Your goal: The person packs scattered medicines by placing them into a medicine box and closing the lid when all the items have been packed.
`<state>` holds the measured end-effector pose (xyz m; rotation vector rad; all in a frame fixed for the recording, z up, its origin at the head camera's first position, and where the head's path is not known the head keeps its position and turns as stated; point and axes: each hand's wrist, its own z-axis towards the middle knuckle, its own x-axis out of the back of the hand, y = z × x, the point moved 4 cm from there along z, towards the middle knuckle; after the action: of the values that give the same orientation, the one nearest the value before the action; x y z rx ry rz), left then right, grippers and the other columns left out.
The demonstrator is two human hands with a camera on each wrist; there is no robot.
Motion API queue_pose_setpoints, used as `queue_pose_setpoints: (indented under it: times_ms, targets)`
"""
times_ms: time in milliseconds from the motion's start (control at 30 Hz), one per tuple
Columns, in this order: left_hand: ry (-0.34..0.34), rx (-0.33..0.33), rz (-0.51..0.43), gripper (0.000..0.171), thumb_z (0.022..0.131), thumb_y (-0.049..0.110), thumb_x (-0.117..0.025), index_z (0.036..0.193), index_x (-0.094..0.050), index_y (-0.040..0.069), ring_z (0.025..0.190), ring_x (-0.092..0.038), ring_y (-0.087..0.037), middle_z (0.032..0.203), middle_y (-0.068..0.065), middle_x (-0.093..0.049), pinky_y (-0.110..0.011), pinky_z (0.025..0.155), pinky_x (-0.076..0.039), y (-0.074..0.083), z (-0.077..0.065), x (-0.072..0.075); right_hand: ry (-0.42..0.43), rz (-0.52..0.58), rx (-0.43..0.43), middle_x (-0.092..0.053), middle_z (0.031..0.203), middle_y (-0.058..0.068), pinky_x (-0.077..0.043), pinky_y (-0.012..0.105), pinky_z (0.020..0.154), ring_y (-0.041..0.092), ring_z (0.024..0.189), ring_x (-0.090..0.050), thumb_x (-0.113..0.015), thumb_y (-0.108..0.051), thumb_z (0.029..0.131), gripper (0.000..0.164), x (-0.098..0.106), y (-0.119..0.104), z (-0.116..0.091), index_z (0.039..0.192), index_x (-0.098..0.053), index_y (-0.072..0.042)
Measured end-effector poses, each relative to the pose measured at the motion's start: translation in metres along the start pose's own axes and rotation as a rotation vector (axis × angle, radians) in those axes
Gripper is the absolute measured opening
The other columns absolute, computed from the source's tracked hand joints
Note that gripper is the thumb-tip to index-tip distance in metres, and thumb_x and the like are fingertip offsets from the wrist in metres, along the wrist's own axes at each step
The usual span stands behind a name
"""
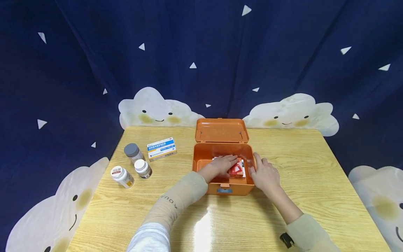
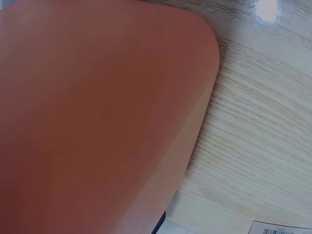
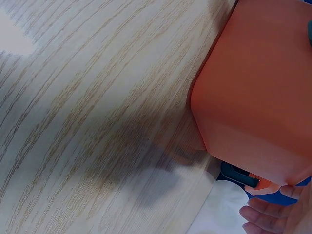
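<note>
An orange lidded box (image 1: 231,190) stands on the table with its lid (image 1: 221,130) raised. My left hand (image 1: 219,166) reaches inside, its fingers extended across a red packet (image 1: 237,170) with white beside it. The contents under the palm are hidden. At the box's right rim, my right hand (image 1: 267,175) rests with thumb and forefinger apart; in the right wrist view its fingers (image 3: 265,214) look relaxed beside the orange wall (image 3: 253,83). The left wrist view is mostly filled by the box's outer wall (image 2: 97,112), with the left hand out of sight.
Left of the box lies a blue-and-white medicine carton (image 1: 162,149). Nearby stand a grey-capped bottle (image 1: 133,152), a small white-capped bottle (image 1: 143,168) and a white bottle (image 1: 122,176) with a red label on its cap. A dark curtain (image 1: 176,42) hangs behind the wooden table (image 1: 302,157).
</note>
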<state>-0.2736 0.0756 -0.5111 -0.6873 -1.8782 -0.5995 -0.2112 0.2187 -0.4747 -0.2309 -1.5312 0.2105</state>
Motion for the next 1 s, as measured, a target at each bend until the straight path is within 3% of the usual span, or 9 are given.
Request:
queue_pose_setpoints:
  times_ms: [567, 733, 867, 1000]
  targets:
    - [0.042, -0.007, -0.009, 0.075, 0.083, 0.032, -0.064, 0.146, -0.023, 0.023, 0.138, -0.016, -0.016, 0.152, 0.004, -0.017, -0.037, 0.109, -0.021, -0.001, -0.004, 0.005, -0.006, -0.004, -0.001, -0.05, 0.113, 0.026, -0.043, 0.054, 0.069, 0.043, 0.091, -0.054, -0.041, -0.03, 0.091, 0.053, -0.001, 0.0, 0.001, 0.138, -0.03, -0.009]
    - [0.128, -0.089, 0.031, 0.067, 0.085, 0.03, -0.06, 0.144, -0.029, 0.02, 0.135, -0.024, -0.017, 0.149, 0.003, -0.024, -0.034, 0.108, -0.024, -0.001, -0.008, 0.014, 0.001, -0.004, 0.004, -0.05, 0.111, 0.026, -0.044, 0.054, 0.068, 0.043, 0.089, -0.054, -0.043, -0.03, 0.091, 0.053, -0.001, 0.0, 0.001, 0.137, -0.03, -0.008]
    - [0.238, -0.174, 0.099, 0.06, 0.087, 0.031, -0.057, 0.141, -0.034, 0.017, 0.129, -0.032, -0.016, 0.144, 0.002, -0.033, -0.033, 0.106, -0.028, 0.001, -0.015, 0.023, 0.012, -0.008, 0.012, -0.051, 0.109, 0.026, -0.044, 0.053, 0.067, 0.042, 0.087, -0.054, -0.044, -0.029, 0.09, 0.053, -0.001, 0.0, 0.001, 0.137, -0.031, -0.008]
    - [0.34, -0.213, 0.148, 0.057, 0.087, 0.031, -0.057, 0.138, -0.039, 0.015, 0.127, -0.035, -0.017, 0.141, -0.001, -0.037, -0.035, 0.105, -0.029, 0.001, -0.023, 0.032, 0.015, -0.01, 0.016, -0.051, 0.108, 0.025, -0.044, 0.053, 0.065, 0.042, 0.086, -0.055, -0.044, -0.029, 0.09, 0.053, 0.0, 0.0, 0.001, 0.137, -0.031, -0.008]
